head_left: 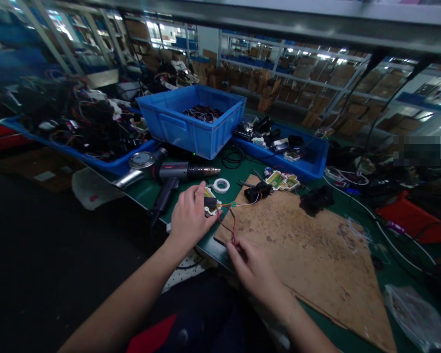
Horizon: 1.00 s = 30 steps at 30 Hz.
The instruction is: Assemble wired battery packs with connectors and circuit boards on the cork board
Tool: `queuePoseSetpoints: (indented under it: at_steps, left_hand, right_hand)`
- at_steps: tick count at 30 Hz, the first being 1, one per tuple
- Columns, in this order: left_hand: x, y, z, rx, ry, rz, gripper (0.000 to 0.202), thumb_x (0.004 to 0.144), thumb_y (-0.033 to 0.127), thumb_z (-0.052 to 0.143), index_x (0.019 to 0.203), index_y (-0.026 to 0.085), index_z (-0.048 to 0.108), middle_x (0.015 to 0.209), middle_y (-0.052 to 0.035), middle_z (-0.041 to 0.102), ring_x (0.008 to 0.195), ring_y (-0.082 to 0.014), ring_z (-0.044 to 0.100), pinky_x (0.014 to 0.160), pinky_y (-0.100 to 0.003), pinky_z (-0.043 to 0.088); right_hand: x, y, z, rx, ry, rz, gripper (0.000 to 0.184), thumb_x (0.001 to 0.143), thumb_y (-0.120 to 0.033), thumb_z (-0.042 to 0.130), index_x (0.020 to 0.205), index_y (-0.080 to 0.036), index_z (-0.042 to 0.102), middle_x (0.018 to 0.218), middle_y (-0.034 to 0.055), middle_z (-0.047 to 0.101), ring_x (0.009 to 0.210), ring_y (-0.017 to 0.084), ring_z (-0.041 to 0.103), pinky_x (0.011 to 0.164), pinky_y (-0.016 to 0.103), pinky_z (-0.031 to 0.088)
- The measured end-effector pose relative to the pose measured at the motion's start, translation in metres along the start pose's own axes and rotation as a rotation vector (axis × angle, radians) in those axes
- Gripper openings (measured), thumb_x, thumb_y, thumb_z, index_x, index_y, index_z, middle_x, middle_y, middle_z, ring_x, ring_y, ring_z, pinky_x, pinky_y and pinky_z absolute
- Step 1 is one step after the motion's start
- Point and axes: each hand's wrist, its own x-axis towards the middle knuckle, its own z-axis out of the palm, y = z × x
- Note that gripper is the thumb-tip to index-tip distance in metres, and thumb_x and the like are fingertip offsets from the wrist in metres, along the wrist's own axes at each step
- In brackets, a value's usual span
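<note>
My left hand [190,215] is closed around a circuit board [211,210] with a white edge and a black block on it, above the table's front edge. Thin wires run from the board to a tiny green board [234,204], and on to a black plastic part [256,192] lying on the brown board. My right hand [248,260] pinches the red and black wires [233,230] between thumb and fingers. A roll of white tape [221,185] lies just beyond my left hand. To its left rests a heat gun [183,170], nozzle pointing right.
The scorched brown board [312,250] covers much of the green table. Behind stand a blue bin [183,130] with wires and a blue tray [318,157] of black parts. More circuit boards [279,180] lie at the board's far edge. A plastic bag [415,314] sits at right.
</note>
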Motion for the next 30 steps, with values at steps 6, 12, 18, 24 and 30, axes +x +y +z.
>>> queuePoseSetpoints:
  at_steps: [6, 12, 18, 24, 30]
  left_hand:
    - [-0.011, -0.01, 0.02, 0.117, -0.087, -0.009, 0.086, 0.084, 0.067, 0.061, 0.144, 0.008, 0.043, 0.131, -0.0236, 0.055, 0.109, -0.0387, 0.055, 0.09, -0.047, 0.048]
    - [-0.009, -0.037, 0.014, -0.005, -0.31, 0.07, 0.083, 0.083, 0.054, 0.072, 0.149, 0.017, 0.038, 0.139, -0.0187, 0.051, 0.119, -0.0356, 0.055, 0.093, -0.043, 0.051]
    - [0.004, -0.053, -0.009, -0.248, -0.327, 0.135, 0.071, 0.086, 0.04, 0.07, 0.149, 0.026, 0.04, 0.142, -0.0118, 0.052, 0.129, -0.0314, 0.052, 0.109, -0.046, 0.043]
    - [-0.041, -0.013, -0.025, -0.759, -0.156, -0.235, 0.036, 0.098, 0.041, 0.053, 0.129, 0.023, 0.054, 0.124, -0.0084, 0.065, 0.102, -0.0227, 0.066, 0.087, -0.036, 0.055]
    - [-0.077, 0.008, -0.018, -1.09, -0.38, -0.334, 0.046, 0.098, 0.044, 0.054, 0.139, 0.024, 0.044, 0.137, -0.0099, 0.058, 0.127, -0.0237, 0.055, 0.11, -0.039, 0.042]
  right_hand:
    - [0.024, -0.011, 0.045, 0.655, -0.225, 0.209, 0.038, 0.1, -0.053, 0.049, 0.087, -0.019, 0.061, 0.063, -0.0043, 0.05, 0.058, 0.011, 0.045, 0.056, 0.024, 0.031]
    - [0.053, -0.013, 0.05, 1.093, -0.197, 0.458, 0.039, 0.087, -0.056, 0.064, 0.085, -0.018, 0.056, 0.054, -0.0121, 0.027, 0.045, 0.005, 0.013, 0.042, 0.019, 0.008]
    - [0.072, -0.033, 0.005, 1.376, -0.243, 0.569, 0.02, 0.084, -0.032, 0.066, 0.085, -0.017, 0.053, 0.055, -0.0123, 0.025, 0.044, 0.005, 0.011, 0.036, 0.015, 0.008]
    - [0.074, -0.036, 0.03, 1.497, 0.029, 0.519, 0.014, 0.093, -0.027, 0.053, 0.082, -0.019, 0.049, 0.055, -0.0118, 0.018, 0.042, 0.006, 0.012, 0.035, 0.014, 0.013]
    - [0.075, -0.035, 0.07, 1.371, 0.127, 0.438, 0.028, 0.084, -0.043, 0.07, 0.079, -0.02, 0.055, 0.065, -0.0066, 0.045, 0.057, 0.007, 0.044, 0.058, 0.018, 0.043]
